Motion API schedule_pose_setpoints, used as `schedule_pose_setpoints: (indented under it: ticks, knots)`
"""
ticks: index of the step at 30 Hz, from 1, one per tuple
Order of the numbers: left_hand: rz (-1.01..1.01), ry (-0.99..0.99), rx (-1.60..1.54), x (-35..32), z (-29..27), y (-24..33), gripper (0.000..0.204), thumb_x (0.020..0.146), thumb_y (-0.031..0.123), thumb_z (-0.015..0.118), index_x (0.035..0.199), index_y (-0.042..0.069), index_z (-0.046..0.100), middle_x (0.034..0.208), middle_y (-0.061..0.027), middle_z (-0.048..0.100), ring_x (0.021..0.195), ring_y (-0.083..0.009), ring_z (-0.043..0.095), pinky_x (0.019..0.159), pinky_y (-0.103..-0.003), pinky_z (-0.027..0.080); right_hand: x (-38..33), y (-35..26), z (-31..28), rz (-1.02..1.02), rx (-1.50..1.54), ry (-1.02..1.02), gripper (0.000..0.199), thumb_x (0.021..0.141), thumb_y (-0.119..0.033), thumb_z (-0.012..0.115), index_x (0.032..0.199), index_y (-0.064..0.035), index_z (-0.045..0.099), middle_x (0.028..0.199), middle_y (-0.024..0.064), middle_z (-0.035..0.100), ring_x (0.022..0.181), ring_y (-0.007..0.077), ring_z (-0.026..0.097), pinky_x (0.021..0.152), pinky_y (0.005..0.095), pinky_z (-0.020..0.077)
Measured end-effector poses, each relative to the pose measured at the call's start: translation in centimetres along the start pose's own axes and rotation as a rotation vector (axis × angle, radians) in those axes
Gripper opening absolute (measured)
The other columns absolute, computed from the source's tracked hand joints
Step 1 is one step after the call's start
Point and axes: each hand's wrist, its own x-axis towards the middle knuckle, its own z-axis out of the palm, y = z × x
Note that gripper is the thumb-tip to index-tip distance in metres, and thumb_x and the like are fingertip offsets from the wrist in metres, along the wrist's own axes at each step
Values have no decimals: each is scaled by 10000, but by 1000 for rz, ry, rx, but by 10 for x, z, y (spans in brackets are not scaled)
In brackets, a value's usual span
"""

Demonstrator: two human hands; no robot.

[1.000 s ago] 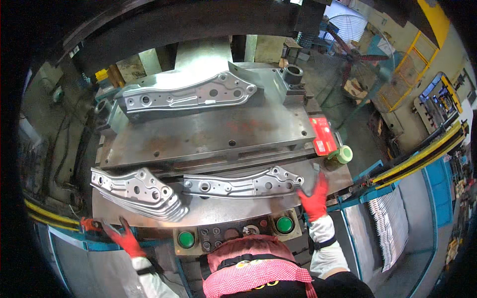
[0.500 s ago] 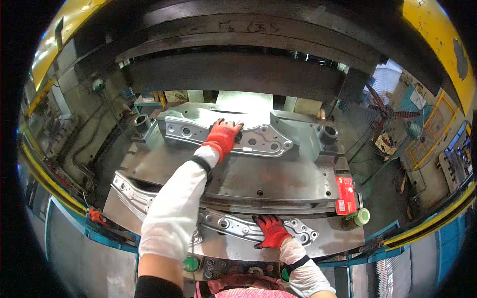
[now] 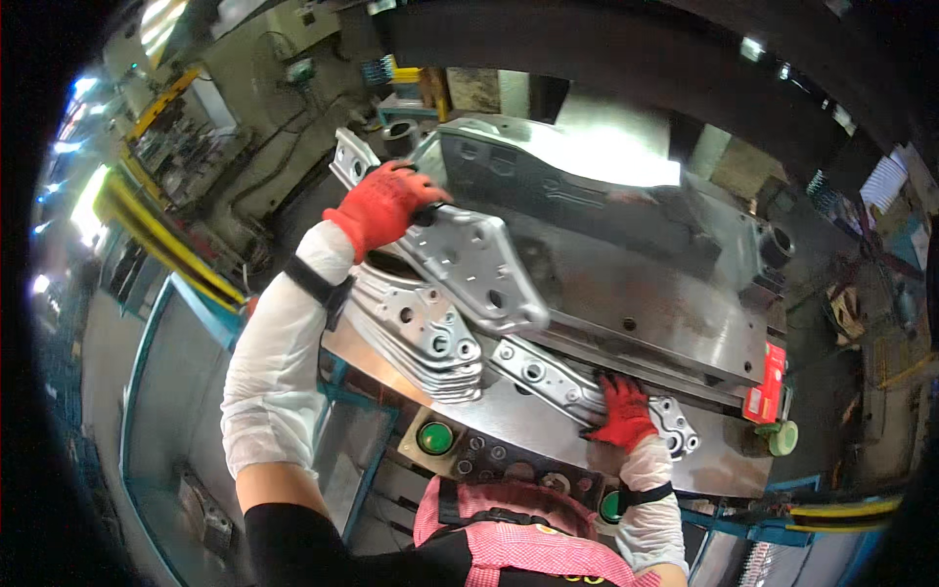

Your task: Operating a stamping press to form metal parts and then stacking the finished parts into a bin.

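My left hand (image 3: 386,207), in a red glove, grips a long stamped metal part (image 3: 474,259) with several holes. This part is raised and slanted over a stack of similar stamped parts (image 3: 411,328) at the left of the press table. My right hand (image 3: 623,413), also red-gloved, is closed over the middle of another stamped metal part (image 3: 538,370) lying at the table's front edge. Its thumb shows on the near side; some of its fingertips are hidden. Behind both hands stands the steel die (image 3: 626,259), its shaped upper face bare.
A red box (image 3: 766,383) and a pale green-capped container (image 3: 782,438) stand at the right. Green push buttons (image 3: 435,438) sit on the front panel near my body. Guide posts (image 3: 778,245) rise beside the die. A yellow-and-black bar (image 3: 166,240) runs at the left.
My left hand has lifted the stamped part off the die and brought it left and nearer, over the stack. My right hand stays on the front part. The view has turned left.
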Motion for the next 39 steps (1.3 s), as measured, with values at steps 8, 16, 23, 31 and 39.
schedule_pose_setpoints:
  ticks: [8,16,23,31,39]
  knots:
    - [-186,-93,54,-101,70,-38,306,737,77,542,1010,212,574,942,-21,588,968,-211,553,1004,-368,287,4,-5,-8,32,-111,-74,1138,426,-542,783,1349,-99,286,1336,191,326,1236,383,294,1037,507,203]
    - [-179,45,120,-105,112,-10,394,719,68,539,1094,186,568,994,-68,577,1023,-253,510,1004,-410,305,10,6,-20,-14,-101,-121,1098,454,-524,770,1334,-62,304,1355,189,326,1248,367,305,1039,469,219]
    - [-633,369,-160,-180,105,40,638,738,186,644,1305,68,377,1349,-175,342,1261,-387,282,1038,-485,226,-26,-35,-103,-100,-116,36,1027,467,-437,776,1325,-86,334,1232,180,430,1161,355,388,1015,509,231]
    - [-762,566,-348,-197,125,79,524,833,133,528,1317,28,357,1337,-173,369,1237,-352,326,1016,-436,258,77,-45,-189,-305,-343,465,989,475,-271,753,1335,-73,306,1251,128,403,1180,301,359,1037,501,177]
    - [-876,337,-297,-242,144,111,558,804,150,521,1321,27,351,1329,-201,369,1213,-382,336,1027,-466,226,220,-54,-190,-242,-436,726,987,502,-406,770,1335,-123,321,1279,82,375,1211,266,334,1066,500,133]
